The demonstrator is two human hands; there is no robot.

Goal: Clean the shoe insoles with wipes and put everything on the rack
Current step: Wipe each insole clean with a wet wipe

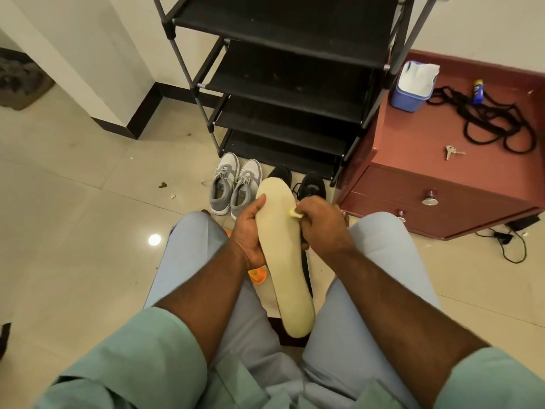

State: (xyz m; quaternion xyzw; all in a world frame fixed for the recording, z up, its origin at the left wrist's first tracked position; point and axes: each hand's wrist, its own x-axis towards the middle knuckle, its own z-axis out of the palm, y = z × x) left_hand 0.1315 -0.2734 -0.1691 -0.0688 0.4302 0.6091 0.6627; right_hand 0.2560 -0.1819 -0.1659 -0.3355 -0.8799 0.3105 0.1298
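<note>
A long cream insole stands tilted between my knees, toe end pointing away. My left hand grips its left edge, thumb over the top face. My right hand pinches a small crumpled wipe against the insole's right side near the toe end. Behind the insole, a dark strip shows along its right edge; I cannot tell what it is. On the floor in front stand a pair of grey sneakers and a pair of black shoes. The black four-shelf rack rises behind them.
A red-brown drawer cabinet stands right of the rack, carrying a blue tub with white wipes, a black cord, keys and a small bottle. Cables lie on the tiles at right. Something orange lies under my left hand.
</note>
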